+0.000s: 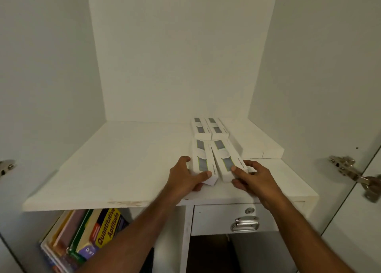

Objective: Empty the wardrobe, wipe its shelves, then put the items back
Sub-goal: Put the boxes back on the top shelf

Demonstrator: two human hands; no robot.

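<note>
Left hand [186, 176] wraps the near end of a slim white box [203, 162], thumb along its outer side, forefinger laid across the top by the corner. Right hand [250, 178] mirrors it on the neighbouring box [227, 162], forefinger pressing the printed face, the other fingers curled round the near end and right edge. Both boxes lie flat on the wardrobe shelf [115, 163], side by side, right of centre, near ends close to the front lip.

These look like light cardboard cartons: long, narrow, stiff along the edges, probably a little slick on their smooth faces. A grip across the width near one end seems fine; squeezing hard on the broad face could dent it.

Just behind them sit two shorter matching boxes [210, 129], grey panels on top, touching each other. To the right lies a larger plain white box [255, 143], angled toward the back corner.

The shelf is a matt white board, scuffed brownish along its front edge. Below, a small drawer [216, 219] with a shiny metal handle; lower left, leaning books [92, 233], glossy covers.
</note>
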